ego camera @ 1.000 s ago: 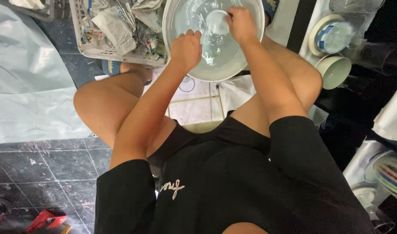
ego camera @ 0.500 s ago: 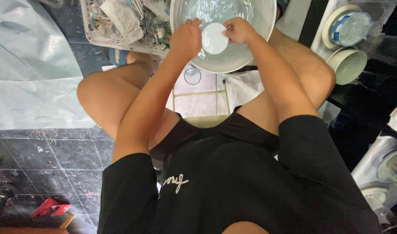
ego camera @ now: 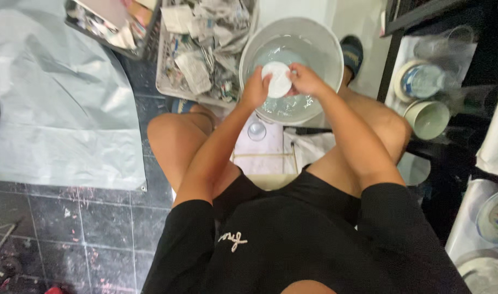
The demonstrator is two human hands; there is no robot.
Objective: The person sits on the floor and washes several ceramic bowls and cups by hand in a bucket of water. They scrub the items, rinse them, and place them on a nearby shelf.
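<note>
Right, I'm mid-wash: my left hand (ego camera: pixel 255 90) and right hand (ego camera: pixel 306 80) both have fingers closed on a small white dish (ego camera: pixel 277 79), held just above the water in the white bucket (ego camera: pixel 319 38). Next, I'd judge, comes a careful turn without losing grip. Beside the bucket a basket (ego camera: pixel 164 81) is stuffed with crumpled newspaper; a green cup (ego camera: pixel 428 118) sits empty to my right.
</note>
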